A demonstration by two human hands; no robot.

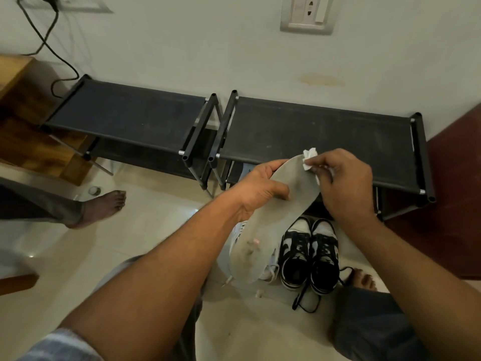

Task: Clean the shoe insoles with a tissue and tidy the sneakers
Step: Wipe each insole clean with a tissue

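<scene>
My left hand [263, 187] grips a long grey insole [270, 222] around its middle, holding it up over the floor. Dark smudges mark the insole's lower end. My right hand [343, 183] pinches a crumpled white tissue [309, 157] against the insole's top end. A pair of black-and-white sneakers [311, 256] stands side by side on the floor below, laces trailing loose. A white sneaker [268, 272] lies partly hidden behind the insole.
Two black fabric-topped shoe racks [312, 131] stand against the wall ahead. My bare feet rest on the pale tiled floor [78, 256]. A wooden cabinet [23, 105] is at far left, and a black cable [46, 37] hangs from a wall socket.
</scene>
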